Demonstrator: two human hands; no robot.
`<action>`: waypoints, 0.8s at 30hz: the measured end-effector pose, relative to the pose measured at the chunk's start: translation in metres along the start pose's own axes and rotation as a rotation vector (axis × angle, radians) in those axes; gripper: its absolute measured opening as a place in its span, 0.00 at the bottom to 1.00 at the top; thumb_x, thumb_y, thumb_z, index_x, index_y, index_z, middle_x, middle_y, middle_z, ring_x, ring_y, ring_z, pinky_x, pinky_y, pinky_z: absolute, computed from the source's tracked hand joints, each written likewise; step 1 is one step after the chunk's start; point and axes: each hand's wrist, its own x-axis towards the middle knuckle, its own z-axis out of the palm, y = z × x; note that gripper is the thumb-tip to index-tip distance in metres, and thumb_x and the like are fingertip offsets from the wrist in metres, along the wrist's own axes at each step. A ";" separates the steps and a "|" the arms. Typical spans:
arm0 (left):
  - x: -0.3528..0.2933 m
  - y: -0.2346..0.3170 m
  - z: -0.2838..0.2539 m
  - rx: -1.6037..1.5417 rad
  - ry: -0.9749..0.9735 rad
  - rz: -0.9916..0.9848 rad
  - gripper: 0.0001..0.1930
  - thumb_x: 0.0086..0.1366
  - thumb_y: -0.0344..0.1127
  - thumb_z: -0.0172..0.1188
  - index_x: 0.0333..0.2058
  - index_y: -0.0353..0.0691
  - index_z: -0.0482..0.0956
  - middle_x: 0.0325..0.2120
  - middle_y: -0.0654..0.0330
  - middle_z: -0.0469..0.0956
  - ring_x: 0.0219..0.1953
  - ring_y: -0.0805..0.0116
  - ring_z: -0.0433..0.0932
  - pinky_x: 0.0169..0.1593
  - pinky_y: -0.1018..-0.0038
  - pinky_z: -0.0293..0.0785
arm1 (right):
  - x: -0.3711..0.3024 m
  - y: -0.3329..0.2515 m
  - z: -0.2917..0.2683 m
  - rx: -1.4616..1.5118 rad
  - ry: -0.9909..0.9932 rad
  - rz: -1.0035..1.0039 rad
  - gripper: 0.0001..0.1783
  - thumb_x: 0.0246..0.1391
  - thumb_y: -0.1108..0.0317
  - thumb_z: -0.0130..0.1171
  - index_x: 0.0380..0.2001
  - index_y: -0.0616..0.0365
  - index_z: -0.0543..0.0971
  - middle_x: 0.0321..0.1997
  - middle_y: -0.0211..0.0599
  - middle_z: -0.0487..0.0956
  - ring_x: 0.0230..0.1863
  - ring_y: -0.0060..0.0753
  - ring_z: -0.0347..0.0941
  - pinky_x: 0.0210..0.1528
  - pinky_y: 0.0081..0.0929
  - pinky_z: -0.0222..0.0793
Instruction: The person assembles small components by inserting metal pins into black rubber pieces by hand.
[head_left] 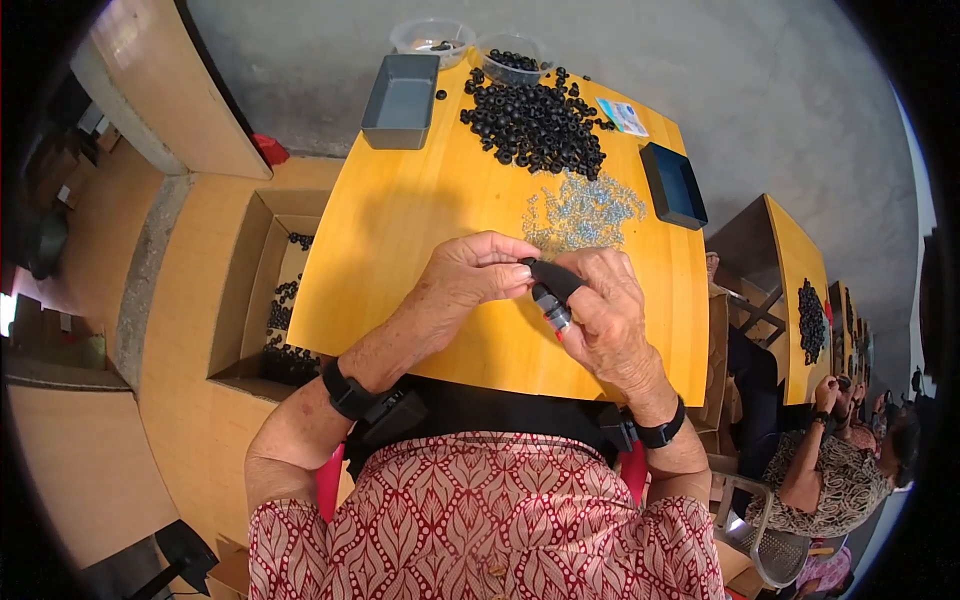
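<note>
Both my hands meet over the near half of the yellow table [390,290]. My left hand [465,275] pinches a small black piece [528,264] between thumb and fingertips; the fingers cover most of it. My right hand [610,310] is closed round a black hand tool [556,280], one part of it curved and another banded with grey and red. The tool's tip meets the black piece at my left fingertips. Just beyond my hands lies a scatter of small clear pieces [585,212]. Farther back is a heap of black ring-shaped parts [535,120].
A grey tray [400,100] stands at the far left, a dark tray [672,185] at the right edge. Two clear tubs [432,38] and a printed packet [624,117] lie at the back. A cardboard box [235,290] holds black parts beside the table. Another person [830,480] sits right.
</note>
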 end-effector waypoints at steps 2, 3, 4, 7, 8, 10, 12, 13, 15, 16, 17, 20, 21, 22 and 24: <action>0.001 0.001 -0.001 -0.050 -0.018 0.014 0.13 0.64 0.28 0.61 0.47 0.35 0.77 0.41 0.58 0.80 0.44 0.70 0.80 0.51 0.76 0.77 | 0.008 0.006 -0.010 0.049 -0.007 0.002 0.10 0.42 0.74 0.65 0.32 0.61 0.80 0.38 0.42 0.78 0.38 0.45 0.73 0.40 0.39 0.66; 0.001 0.002 -0.002 -0.050 -0.019 0.016 0.13 0.64 0.28 0.61 0.47 0.35 0.77 0.41 0.58 0.80 0.44 0.70 0.80 0.51 0.76 0.77 | 0.012 0.012 -0.014 0.047 -0.006 0.000 0.10 0.42 0.74 0.65 0.32 0.61 0.80 0.38 0.42 0.78 0.38 0.45 0.73 0.40 0.39 0.66; 0.001 0.003 -0.003 -0.071 0.017 -0.001 0.13 0.64 0.28 0.61 0.47 0.35 0.77 0.41 0.58 0.80 0.45 0.70 0.80 0.51 0.76 0.77 | 0.018 0.020 -0.017 0.047 -0.001 0.054 0.10 0.42 0.74 0.64 0.32 0.61 0.80 0.37 0.43 0.78 0.37 0.46 0.73 0.40 0.39 0.67; 0.002 0.010 -0.004 -0.110 0.071 -0.028 0.12 0.65 0.28 0.60 0.47 0.35 0.77 0.42 0.58 0.80 0.46 0.69 0.80 0.52 0.76 0.77 | 0.041 0.055 -0.018 0.013 0.001 0.154 0.10 0.43 0.75 0.62 0.33 0.61 0.80 0.37 0.45 0.78 0.37 0.49 0.73 0.39 0.40 0.68; 0.001 0.012 -0.006 -0.122 0.106 -0.035 0.12 0.65 0.28 0.60 0.47 0.36 0.77 0.43 0.58 0.80 0.46 0.69 0.80 0.52 0.77 0.76 | 0.051 0.069 -0.013 -0.007 -0.002 0.194 0.10 0.44 0.75 0.62 0.34 0.61 0.81 0.36 0.47 0.79 0.38 0.51 0.74 0.39 0.40 0.69; 0.003 0.013 -0.007 -0.122 0.113 -0.023 0.12 0.66 0.29 0.59 0.47 0.36 0.77 0.44 0.58 0.80 0.46 0.69 0.80 0.53 0.77 0.76 | 0.065 0.094 -0.001 0.008 -0.043 0.344 0.10 0.45 0.74 0.62 0.35 0.61 0.81 0.36 0.48 0.79 0.38 0.52 0.75 0.39 0.40 0.70; 0.002 0.016 -0.007 -0.119 0.131 -0.008 0.12 0.66 0.29 0.59 0.47 0.36 0.77 0.44 0.58 0.80 0.47 0.69 0.80 0.53 0.77 0.76 | 0.073 0.117 0.019 0.033 -0.084 0.488 0.11 0.46 0.73 0.62 0.36 0.62 0.80 0.37 0.50 0.80 0.39 0.53 0.76 0.40 0.40 0.71; 0.002 0.016 -0.005 -0.137 0.129 -0.001 0.12 0.66 0.29 0.59 0.48 0.36 0.76 0.44 0.58 0.79 0.47 0.69 0.80 0.53 0.77 0.76 | 0.072 0.130 0.029 0.039 -0.117 0.494 0.10 0.47 0.73 0.62 0.35 0.64 0.79 0.33 0.50 0.79 0.34 0.51 0.76 0.37 0.37 0.70; 0.001 0.018 -0.004 -0.153 0.144 0.013 0.12 0.66 0.29 0.58 0.48 0.36 0.76 0.44 0.58 0.79 0.47 0.69 0.79 0.53 0.77 0.76 | 0.083 0.132 0.041 0.058 -0.155 0.488 0.10 0.48 0.73 0.63 0.34 0.66 0.77 0.29 0.49 0.79 0.30 0.48 0.75 0.35 0.34 0.69; 0.002 0.019 -0.003 -0.147 0.162 0.021 0.13 0.66 0.29 0.58 0.48 0.35 0.75 0.44 0.58 0.79 0.48 0.69 0.79 0.53 0.77 0.76 | 0.088 0.132 0.049 0.056 -0.185 0.460 0.10 0.48 0.71 0.63 0.35 0.64 0.79 0.33 0.51 0.79 0.35 0.51 0.76 0.38 0.38 0.71; 0.001 0.019 -0.003 -0.142 0.180 0.028 0.13 0.66 0.28 0.58 0.49 0.35 0.75 0.43 0.58 0.79 0.48 0.68 0.79 0.53 0.77 0.76 | 0.094 0.127 0.055 0.055 -0.217 0.434 0.11 0.47 0.70 0.63 0.35 0.62 0.80 0.37 0.53 0.79 0.39 0.54 0.77 0.41 0.41 0.72; 0.001 0.017 -0.005 -0.184 0.201 0.064 0.13 0.66 0.28 0.57 0.49 0.34 0.75 0.43 0.57 0.78 0.48 0.67 0.79 0.54 0.77 0.75 | 0.113 0.119 0.072 -0.051 -0.245 0.290 0.11 0.47 0.68 0.63 0.35 0.61 0.81 0.38 0.49 0.79 0.42 0.51 0.76 0.45 0.42 0.72; 0.001 0.017 -0.004 -0.186 0.200 0.065 0.13 0.66 0.28 0.57 0.49 0.34 0.75 0.43 0.57 0.78 0.48 0.67 0.79 0.54 0.77 0.75 | 0.119 0.118 0.079 -0.132 -0.255 0.210 0.11 0.47 0.68 0.63 0.35 0.60 0.81 0.39 0.48 0.79 0.44 0.51 0.75 0.46 0.41 0.72; 0.001 0.018 -0.003 -0.180 0.212 0.055 0.12 0.67 0.28 0.57 0.48 0.34 0.75 0.44 0.57 0.78 0.48 0.67 0.79 0.54 0.77 0.75 | 0.124 0.117 0.085 -0.171 -0.319 0.241 0.11 0.47 0.67 0.63 0.35 0.59 0.82 0.39 0.44 0.79 0.46 0.48 0.75 0.49 0.41 0.71; 0.002 0.020 -0.002 -0.178 0.229 0.053 0.12 0.67 0.27 0.57 0.48 0.34 0.75 0.44 0.57 0.78 0.48 0.66 0.79 0.54 0.77 0.75 | 0.125 0.118 0.097 -0.235 -0.343 0.186 0.12 0.46 0.68 0.64 0.35 0.59 0.81 0.39 0.44 0.78 0.46 0.49 0.75 0.48 0.42 0.71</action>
